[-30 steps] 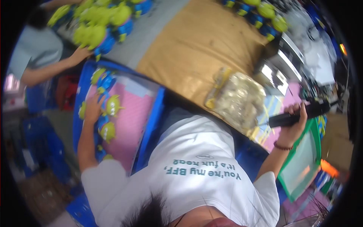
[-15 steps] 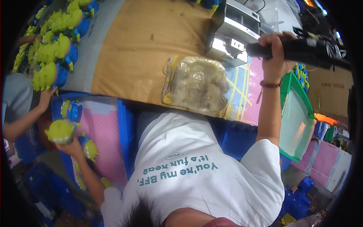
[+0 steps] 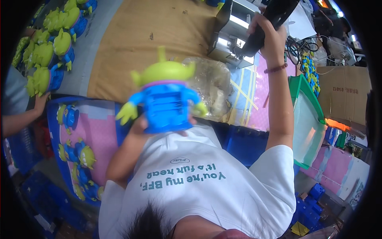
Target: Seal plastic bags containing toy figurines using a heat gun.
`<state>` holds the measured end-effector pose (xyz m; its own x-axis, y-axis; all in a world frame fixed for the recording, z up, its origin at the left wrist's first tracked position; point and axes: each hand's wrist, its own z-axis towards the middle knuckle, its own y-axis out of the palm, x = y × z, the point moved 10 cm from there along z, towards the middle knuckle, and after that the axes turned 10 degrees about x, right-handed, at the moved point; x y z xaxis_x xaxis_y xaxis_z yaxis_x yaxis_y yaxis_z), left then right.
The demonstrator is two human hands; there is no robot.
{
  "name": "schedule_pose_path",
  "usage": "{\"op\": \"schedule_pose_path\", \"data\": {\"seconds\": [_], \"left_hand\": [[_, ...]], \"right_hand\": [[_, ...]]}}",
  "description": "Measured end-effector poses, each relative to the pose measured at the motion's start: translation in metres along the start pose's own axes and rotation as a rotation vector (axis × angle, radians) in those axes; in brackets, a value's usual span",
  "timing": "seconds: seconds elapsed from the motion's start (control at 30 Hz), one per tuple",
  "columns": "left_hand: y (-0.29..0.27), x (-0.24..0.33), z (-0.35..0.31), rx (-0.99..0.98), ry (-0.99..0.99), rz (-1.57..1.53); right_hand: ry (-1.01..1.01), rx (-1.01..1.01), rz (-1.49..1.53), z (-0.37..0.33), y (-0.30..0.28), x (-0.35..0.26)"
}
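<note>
My left hand [image 3: 140,128] grips a toy figure [image 3: 166,106] by its lower end. The figure has a lime-green head and hands and a blue body with a slotted panel. It is upright, slightly blurred, in front of my shirt and the bench edge. In my right hand [image 3: 271,42], fingers wrapped round, is a long black tool [image 3: 254,43] whose exact kind I cannot make out. Its lower end is near a metal device [image 3: 229,46] on the bench. Behind the figure, a clear plastic-wrapped pad [image 3: 211,87] lies on the brown bench cover [image 3: 131,44].
A blue bin [image 3: 121,123] at my left holds several similar figures on pink lining. More figures [image 3: 43,51] stand in rows at the far left, beside a co-worker's hand [image 3: 39,104]. On the right are a green-rimmed tray [image 3: 295,93], a cardboard box [image 3: 342,93] and tangled cables [image 3: 304,46].
My left hand has brought the toy figure up from the blue bin to in front of the bench. The black tool has swung from sideways to a steep slant, its lower end closer to the metal device.
</note>
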<state>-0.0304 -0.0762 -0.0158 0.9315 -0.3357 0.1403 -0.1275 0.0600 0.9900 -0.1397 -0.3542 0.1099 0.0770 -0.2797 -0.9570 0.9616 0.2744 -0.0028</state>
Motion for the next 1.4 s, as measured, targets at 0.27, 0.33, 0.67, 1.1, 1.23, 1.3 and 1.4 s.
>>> {"op": "schedule_pose_path", "data": {"seconds": [0.27,0.33,0.67,1.1,1.23,1.3,1.4], "left_hand": [[-0.053,-0.065,0.069,0.343,-0.181,-0.248],[-0.058,-0.070,0.057,0.491,-0.132,-0.313],[-0.060,-0.038,-0.034,0.742,-0.054,0.602],[0.020,-0.035,0.054,0.259,0.928,2.553],[0.018,-0.036,0.055,0.202,0.861,2.546],[0.017,-0.036,0.055,0.197,0.833,2.553],[0.015,-0.036,0.056,0.187,0.768,2.518]], "right_hand": [[-0.086,-0.055,0.167,-0.057,-0.011,-0.064],[-0.118,-0.087,0.239,-0.070,-0.004,-0.071],[-0.158,-0.171,0.474,-0.091,0.021,-0.061],[-0.244,-0.263,0.417,-0.105,0.032,-0.062],[-0.208,-0.404,0.265,-0.124,0.048,-0.021],[-0.226,-0.421,0.306,-0.128,0.053,-0.023],[-0.159,-0.354,0.498,-0.127,0.052,-0.028]]}}
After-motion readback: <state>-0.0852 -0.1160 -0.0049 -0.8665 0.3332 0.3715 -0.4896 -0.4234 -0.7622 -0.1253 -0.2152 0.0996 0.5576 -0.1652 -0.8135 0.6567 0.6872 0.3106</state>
